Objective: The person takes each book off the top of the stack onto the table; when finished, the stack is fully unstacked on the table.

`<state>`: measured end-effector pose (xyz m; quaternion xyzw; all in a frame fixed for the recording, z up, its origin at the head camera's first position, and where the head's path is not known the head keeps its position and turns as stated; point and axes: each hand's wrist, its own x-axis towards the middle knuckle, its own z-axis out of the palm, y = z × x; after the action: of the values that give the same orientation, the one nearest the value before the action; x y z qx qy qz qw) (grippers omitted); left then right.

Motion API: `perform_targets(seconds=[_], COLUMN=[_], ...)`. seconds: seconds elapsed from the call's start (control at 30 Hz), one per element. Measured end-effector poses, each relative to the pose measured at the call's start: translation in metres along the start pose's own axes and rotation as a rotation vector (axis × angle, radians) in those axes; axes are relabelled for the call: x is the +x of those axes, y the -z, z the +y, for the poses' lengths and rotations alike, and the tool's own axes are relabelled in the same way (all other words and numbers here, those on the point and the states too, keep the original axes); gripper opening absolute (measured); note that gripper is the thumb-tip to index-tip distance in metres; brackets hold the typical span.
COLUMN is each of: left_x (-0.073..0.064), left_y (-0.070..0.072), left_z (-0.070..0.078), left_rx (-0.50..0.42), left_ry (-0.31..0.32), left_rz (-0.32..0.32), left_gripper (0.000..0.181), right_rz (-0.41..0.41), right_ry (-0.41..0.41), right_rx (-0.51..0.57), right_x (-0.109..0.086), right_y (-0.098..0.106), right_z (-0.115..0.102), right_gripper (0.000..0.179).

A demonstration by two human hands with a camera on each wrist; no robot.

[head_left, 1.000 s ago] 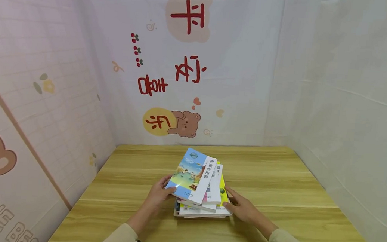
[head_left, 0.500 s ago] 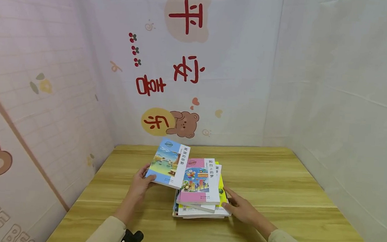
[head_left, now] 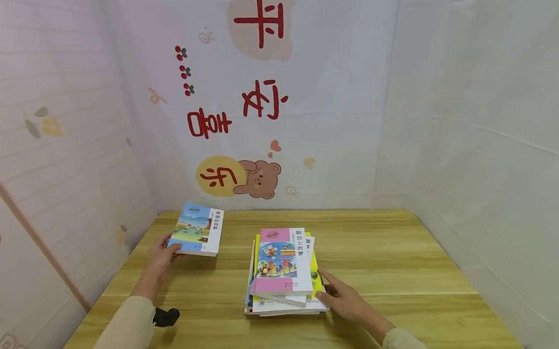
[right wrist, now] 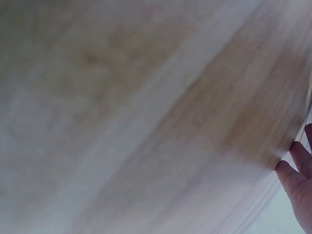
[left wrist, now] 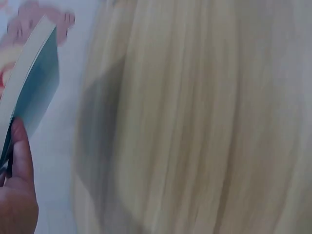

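My left hand [head_left: 159, 258] holds a blue-and-white paperback book [head_left: 196, 231] by its near left corner, thumb on the cover. In the left wrist view that book [left wrist: 36, 83] is raised over the table, which bears a dark shadow. A pink-and-white paperback [head_left: 280, 261] lies on top of a stack of books at the middle of the table. Below it, another white book sticks out, then a larger yellow-and-white book [head_left: 314, 285]. My right hand [head_left: 348, 301] touches the near right edge of the stack; only some of its fingers [right wrist: 292, 178] show in the right wrist view.
The wood-grain table [head_left: 399, 269] extends on both sides of the stack. White printed cloth [head_left: 334, 92] stands behind the table and along both its sides. A black strap end [head_left: 166, 317] hangs at the left wrist.
My left hand has carried the blue-and-white book off the top of the stack and to the left, uncovering the pink-and-white book. My right hand stays at the stack's right edge.
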<state>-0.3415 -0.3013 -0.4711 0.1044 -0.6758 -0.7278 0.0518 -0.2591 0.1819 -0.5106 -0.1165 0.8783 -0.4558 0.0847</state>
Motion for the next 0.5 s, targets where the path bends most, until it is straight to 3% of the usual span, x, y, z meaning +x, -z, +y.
perform_targets(seconds=[0.23, 0.33, 0.5], left_x=[0.016, 0.022, 0.027], left_y=[0.038, 0.046, 0.047], left_z=[-0.016, -0.019, -0.017], left_rx=[-0.005, -0.006, 0.039], left_ry=[0.093, 0.124, 0.119], left_rz=[-0.022, -0.006, 0.061], left_gripper=[0.071, 0.070, 0.069], right_rz=[-0.002, 0.000, -0.006], right_ry=[0.022, 0.029, 0.028], right_rx=[-0.024, -0.024, -0.015], right_x=[0.001, 0.000, 0.000], right_y=[0.000, 0.001, 0.001], right_z=[0.000, -0.001, -0.001], right_gripper=[0.066, 0.066, 0.066])
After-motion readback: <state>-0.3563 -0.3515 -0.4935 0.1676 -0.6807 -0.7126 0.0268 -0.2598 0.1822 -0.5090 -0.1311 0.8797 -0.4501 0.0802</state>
